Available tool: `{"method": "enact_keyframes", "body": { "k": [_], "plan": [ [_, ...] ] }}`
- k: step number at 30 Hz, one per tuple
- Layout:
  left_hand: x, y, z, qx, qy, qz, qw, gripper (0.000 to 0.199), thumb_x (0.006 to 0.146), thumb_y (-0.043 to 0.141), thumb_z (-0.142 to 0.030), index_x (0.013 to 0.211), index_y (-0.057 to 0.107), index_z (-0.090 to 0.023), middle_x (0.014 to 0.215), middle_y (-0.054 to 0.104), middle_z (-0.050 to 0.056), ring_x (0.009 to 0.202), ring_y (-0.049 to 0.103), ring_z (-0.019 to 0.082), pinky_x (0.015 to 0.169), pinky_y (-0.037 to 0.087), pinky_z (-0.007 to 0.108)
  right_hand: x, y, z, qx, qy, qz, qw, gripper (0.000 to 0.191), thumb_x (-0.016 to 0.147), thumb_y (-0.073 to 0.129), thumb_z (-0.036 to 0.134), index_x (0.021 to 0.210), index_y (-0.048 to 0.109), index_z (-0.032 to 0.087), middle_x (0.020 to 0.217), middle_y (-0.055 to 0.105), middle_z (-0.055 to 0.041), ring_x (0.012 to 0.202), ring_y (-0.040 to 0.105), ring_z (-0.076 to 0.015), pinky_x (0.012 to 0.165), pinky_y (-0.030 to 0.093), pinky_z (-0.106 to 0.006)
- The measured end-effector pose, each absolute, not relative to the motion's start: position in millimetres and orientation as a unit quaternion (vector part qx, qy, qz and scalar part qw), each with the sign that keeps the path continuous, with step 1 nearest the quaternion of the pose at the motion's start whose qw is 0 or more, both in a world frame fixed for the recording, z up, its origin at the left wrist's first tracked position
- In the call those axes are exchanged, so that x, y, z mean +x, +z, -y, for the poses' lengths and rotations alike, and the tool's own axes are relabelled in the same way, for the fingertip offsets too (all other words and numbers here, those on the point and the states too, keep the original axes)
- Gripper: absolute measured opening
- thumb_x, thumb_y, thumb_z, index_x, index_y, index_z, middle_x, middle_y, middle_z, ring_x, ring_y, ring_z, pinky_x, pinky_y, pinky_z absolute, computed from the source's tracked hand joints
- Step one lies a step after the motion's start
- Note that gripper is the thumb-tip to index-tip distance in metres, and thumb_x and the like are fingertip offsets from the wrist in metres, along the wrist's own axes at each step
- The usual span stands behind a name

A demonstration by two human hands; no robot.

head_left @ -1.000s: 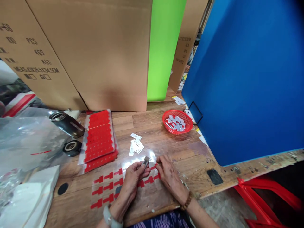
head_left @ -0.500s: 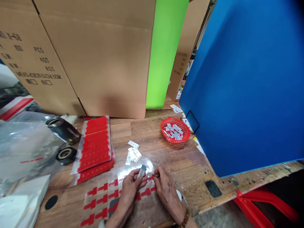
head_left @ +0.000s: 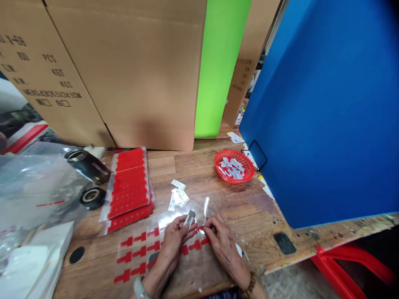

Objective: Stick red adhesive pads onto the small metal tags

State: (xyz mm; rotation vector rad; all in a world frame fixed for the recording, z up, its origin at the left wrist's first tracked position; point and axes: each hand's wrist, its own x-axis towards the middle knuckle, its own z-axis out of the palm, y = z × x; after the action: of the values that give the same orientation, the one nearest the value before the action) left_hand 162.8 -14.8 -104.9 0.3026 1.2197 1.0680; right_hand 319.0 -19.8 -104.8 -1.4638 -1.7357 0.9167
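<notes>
My left hand is closed on a small flat grey piece, held tilted between thumb and fingers. To its right, my right hand pinches a red T-shaped sticker at the far edge of a clear sheet. The clear sheet lies flat beneath both hands and carries rows of red T-shaped stickers. Part of it is hidden by my hands and forearms. Beyond my left hand lies a loose pile of small white cards.
A red basket holds white and red pieces. Stacked red sticker sheets lie left, beside a dark open flask and its lid. A cardboard box and a blue panel stand around the wooden table.
The sticker's end at my right fingertips now looks lifted and curled from the sheet. The grey piece stays in my left hand. The view has shifted slightly.
</notes>
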Motion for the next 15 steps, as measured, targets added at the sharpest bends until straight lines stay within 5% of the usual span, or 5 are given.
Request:
{"method": "enact_keyframes", "body": {
  "k": [10, 15],
  "plan": [
    [162, -106, 15, 0.136, 0.49, -0.531, 0.678, 0.023, 0.073, 0.068, -0.005, 0.094, 0.061, -0.011, 0.086, 0.072, 0.009, 0.079, 0.071, 0.017, 0.073, 0.057, 0.024, 339, -95, 19, -0.447, 0.509, 0.654, 0.337, 0.011, 0.085, 0.054, 0.021, 0.074, 0.052, 0.019, 0.086, 0.054, -0.0016, 0.085, 0.052, -0.0166, 0.08, 0.04, -0.029],
    [158, -98, 15, 0.143, 0.451, -0.546, 0.691, 0.028, 0.073, 0.063, 0.001, 0.098, 0.059, -0.009, 0.085, 0.072, 0.011, 0.071, 0.071, 0.015, 0.068, 0.057, 0.022, 340, -94, 16, -0.491, 0.532, 0.588, 0.362, 0.011, 0.08, 0.06, 0.027, 0.077, 0.052, 0.02, 0.077, 0.054, 0.0008, 0.076, 0.052, -0.0157, 0.073, 0.041, -0.028]
  ]
}}
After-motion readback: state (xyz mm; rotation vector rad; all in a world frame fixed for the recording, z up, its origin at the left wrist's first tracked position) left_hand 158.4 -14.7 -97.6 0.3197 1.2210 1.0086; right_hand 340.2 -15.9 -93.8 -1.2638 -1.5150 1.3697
